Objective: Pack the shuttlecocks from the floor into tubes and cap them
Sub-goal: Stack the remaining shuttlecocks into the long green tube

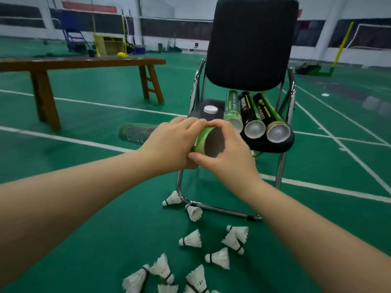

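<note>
A person's left hand (171,142) wraps the green tube (202,141) just behind its mouth, the tube's length apparently running out leftward past that hand. The right hand (228,157) pinches the open rim between thumb and fingers. Loose shuttlecocks (219,258) lie on the floor (84,208) well below both hands, nearer the right forearm, so that hand looks better placed to reach down.

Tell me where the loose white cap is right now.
In the head view, the white cap lies on the left part of the chair seat, beside the green tube lying there, just beyond the open tube the person holds.
</note>
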A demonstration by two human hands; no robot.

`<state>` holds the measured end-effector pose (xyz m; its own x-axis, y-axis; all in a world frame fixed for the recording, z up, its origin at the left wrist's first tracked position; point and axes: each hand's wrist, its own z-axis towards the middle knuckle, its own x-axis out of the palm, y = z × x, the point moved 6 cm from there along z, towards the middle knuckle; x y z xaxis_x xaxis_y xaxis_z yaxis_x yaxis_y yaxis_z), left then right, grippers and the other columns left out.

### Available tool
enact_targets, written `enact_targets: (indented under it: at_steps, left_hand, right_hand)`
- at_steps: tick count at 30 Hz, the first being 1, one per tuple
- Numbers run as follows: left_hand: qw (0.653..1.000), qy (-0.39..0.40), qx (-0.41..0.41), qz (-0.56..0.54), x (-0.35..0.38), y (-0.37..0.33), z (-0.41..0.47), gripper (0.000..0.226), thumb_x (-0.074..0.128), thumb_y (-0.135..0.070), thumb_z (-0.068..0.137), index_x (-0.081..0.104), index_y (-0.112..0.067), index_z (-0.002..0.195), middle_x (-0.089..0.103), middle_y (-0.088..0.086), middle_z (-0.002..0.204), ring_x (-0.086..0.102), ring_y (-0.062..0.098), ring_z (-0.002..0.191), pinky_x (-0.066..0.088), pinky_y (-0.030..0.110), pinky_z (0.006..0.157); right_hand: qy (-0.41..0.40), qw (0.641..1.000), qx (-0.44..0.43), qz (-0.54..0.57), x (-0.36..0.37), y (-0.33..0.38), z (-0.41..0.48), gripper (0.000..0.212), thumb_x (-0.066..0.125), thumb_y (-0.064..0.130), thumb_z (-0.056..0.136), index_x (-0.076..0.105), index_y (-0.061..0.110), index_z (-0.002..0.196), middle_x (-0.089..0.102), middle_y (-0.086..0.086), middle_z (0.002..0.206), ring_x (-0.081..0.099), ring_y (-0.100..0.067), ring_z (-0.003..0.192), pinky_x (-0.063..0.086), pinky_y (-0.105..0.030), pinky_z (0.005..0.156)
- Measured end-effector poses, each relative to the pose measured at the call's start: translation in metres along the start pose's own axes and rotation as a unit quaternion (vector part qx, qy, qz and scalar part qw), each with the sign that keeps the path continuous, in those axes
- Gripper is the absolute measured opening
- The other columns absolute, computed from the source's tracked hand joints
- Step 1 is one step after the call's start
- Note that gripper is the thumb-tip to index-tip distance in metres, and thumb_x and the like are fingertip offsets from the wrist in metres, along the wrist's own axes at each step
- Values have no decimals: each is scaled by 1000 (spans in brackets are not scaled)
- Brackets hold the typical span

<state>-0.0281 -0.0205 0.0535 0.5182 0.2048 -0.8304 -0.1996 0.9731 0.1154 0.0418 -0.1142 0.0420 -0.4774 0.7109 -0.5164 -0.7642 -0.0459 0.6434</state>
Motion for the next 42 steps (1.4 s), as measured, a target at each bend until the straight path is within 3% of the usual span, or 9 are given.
enact_targets:
  at_steps: [5, 21, 23, 25, 29, 32, 34, 37, 42]
  left_hand:
    - [996, 75, -31, -30, 65, 17, -43, 77, 77, -30, 51, 48, -8, 119, 62, 12, 107, 59, 36, 93, 53, 49, 68]
    - [947, 284, -131, -71, 224, 41, -117, 73, 68, -38, 69, 37, -18, 132, 47, -1, 129, 45, 24, 116, 45, 41, 87]
    - [937, 305, -153, -74, 240, 46, -127, 71, 64, -40, 72, 34, -20, 133, 45, -3, 132, 43, 22, 118, 44, 41, 89]
    - [928, 322, -175, -70, 254, 52, -134, 75, 64, -44, 73, 30, -21, 136, 41, -5, 135, 40, 21, 120, 42, 40, 92]
    - [920, 331, -200, -58, 272, 67, -139, 79, 63, -48, 74, 25, -25, 139, 38, -8, 137, 37, 19, 121, 37, 39, 94]
    - [920, 323, -215, -55, 282, 77, -143, 78, 68, -47, 71, 32, -24, 136, 43, -6, 132, 40, 21, 118, 37, 41, 91]
    - [925, 307, -221, -49, 287, 83, -145, 76, 73, -45, 65, 41, -22, 130, 50, -4, 125, 46, 24, 112, 39, 41, 86]
    - [927, 300, -223, -41, 297, 90, -149, 76, 78, -43, 58, 48, -19, 124, 57, -1, 117, 52, 26, 105, 40, 42, 81]
    - [938, 253, -233, -35, 304, 99, -146, 75, 80, -42, 53, 53, -16, 118, 62, 1, 110, 58, 28, 98, 43, 45, 78]
  right_hand:
    - [61, 995, 73, 38, 57, -45, -21, 60, 82, 32, 64, 43, 37, 109, 52, 10, 114, 43, 3, 99, 28, 3, 80]
    - [191, 940, 258, 119, 172, -166, -75, 57, 80, 28, 69, 44, 38, 112, 51, 17, 115, 45, 0, 104, 30, 2, 80]
    - [213, 914, 294, 179, 185, -181, -80, 47, 74, 27, 77, 45, 39, 113, 51, 22, 112, 47, -2, 110, 36, -8, 91]
    - [197, 880, 362, 235, 196, -206, -85, 29, 61, 32, 88, 48, 39, 113, 52, 21, 112, 50, -10, 114, 42, -28, 98]
    - [134, 833, 484, 231, 212, -265, -94, 12, 44, 38, 96, 55, 37, 100, 56, 5, 114, 53, -15, 108, 46, -30, 87]
    - [143, 809, 537, 191, 230, -297, -104, 13, 44, 33, 96, 56, 34, 93, 58, -1, 116, 53, -18, 99, 45, -36, 95]
    - [157, 804, 548, 170, 243, -311, -106, 18, 42, 30, 97, 59, 30, 103, 56, -4, 123, 53, -23, 105, 41, -35, 96]
    - [143, 804, 557, 150, 260, -323, -99, 32, 41, 25, 96, 56, 27, 124, 46, 2, 138, 50, -14, 98, 35, -25, 86]
    - [87, 789, 585, 166, 277, -338, -91, 40, 44, 19, 95, 49, 23, 134, 45, 3, 141, 47, -13, 103, 31, -21, 87]
